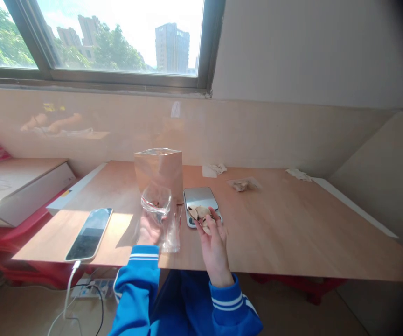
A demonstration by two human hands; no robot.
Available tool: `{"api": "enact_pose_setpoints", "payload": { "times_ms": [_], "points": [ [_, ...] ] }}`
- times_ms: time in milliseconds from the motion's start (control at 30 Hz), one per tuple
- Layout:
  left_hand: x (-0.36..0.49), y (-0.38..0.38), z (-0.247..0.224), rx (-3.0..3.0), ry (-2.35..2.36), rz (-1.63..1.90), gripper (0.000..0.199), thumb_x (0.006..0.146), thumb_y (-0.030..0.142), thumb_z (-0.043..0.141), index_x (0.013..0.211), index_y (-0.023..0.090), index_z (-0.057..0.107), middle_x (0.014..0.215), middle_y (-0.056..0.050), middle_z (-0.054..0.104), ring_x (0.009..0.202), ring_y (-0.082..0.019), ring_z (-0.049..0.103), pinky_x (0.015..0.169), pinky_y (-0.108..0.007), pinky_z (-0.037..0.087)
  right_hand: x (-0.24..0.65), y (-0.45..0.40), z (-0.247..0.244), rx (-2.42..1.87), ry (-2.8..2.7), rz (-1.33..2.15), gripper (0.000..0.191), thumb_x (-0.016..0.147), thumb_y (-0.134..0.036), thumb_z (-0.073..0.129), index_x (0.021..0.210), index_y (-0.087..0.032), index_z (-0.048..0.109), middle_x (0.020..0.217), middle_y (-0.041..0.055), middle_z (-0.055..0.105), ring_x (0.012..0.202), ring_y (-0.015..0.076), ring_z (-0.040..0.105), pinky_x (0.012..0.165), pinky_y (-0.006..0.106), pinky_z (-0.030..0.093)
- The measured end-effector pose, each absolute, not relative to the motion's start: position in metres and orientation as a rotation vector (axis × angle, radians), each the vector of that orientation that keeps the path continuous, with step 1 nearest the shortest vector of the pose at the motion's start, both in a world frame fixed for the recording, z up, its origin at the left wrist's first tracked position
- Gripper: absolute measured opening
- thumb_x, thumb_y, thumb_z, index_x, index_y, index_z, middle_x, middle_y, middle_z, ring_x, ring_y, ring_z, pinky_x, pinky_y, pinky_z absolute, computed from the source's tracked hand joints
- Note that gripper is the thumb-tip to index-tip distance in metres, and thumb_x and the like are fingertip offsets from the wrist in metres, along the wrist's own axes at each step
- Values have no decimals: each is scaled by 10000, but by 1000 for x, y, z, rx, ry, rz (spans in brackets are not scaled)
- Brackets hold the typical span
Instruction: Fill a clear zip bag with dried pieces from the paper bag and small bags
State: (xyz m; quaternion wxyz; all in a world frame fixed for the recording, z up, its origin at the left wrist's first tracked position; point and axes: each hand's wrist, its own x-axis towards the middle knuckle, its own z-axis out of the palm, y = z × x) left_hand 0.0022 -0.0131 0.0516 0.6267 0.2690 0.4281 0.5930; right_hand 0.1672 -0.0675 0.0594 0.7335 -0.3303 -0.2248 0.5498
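Note:
My left hand (150,229) is closed around the lower part of a clear plastic bag (156,198), whose mouth gapes upward. A little dark matter shows inside it. In my right hand (214,245) are several pale dried slices (199,213) with curled edges, gripped between thumb and fingers. They are over the front part of a small kitchen scale (201,197) with a silver plate; its display is mostly hidden. More flat clear plastic bags (172,235) lie between my hands. Behind the left hand stands an open brown kraft pouch (163,170).
A phone (89,235) with a charging cable (69,289) lies at the table's left front edge. Toward the back right rests a clear packet of pale pieces (244,185). Crumpled white papers (218,168) lie along the wall, and a power strip (91,288) is below the table.

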Motion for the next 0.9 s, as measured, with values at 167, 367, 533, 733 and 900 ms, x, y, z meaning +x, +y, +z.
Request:
{"api": "enact_pose_setpoints", "payload": {
  "times_ms": [167,367,533,733,900],
  "points": [
    [2,-11,33,371,904,1493,398,931,466,370,897,173,638,950,1,730,1075,-196,634,809,-264,551,175,-63,59,-733,-440,1196,396,737,-384,697,1086,-222,605,1074,31,638,1035,184,616,902,369,532],
    [0,-18,34,238,799,1515,313,888,478,490,866,198,629,884,15,737,1120,-230,613,836,-315,562,159,-40,120,-670,-535,1045,357,736,-352,674,1050,-215,575,983,15,630,974,167,618,900,381,525],
    [-1,-20,31,226,762,1522,235,889,406,521,890,200,634,849,37,729,1017,-195,653,804,-291,551,131,15,196,-639,-950,625,307,755,-303,619,1041,-201,570,1059,35,598,1017,167,584,914,335,486],
    [3,-9,15,117,732,1635,320,882,449,505,981,165,613,842,-43,699,792,-171,679,718,-313,572,98,91,213,-773,-1581,294,255,755,-152,550,1008,-188,557,983,28,640,891,157,596,845,277,462],
    [2,-3,3,113,684,1668,217,873,350,544,957,169,630,827,-41,690,755,-156,663,668,-272,554,85,115,189,-952,-1816,219,250,770,-154,509,1009,-172,578,974,47,652,872,164,590,818,274,445]
  ]
}}
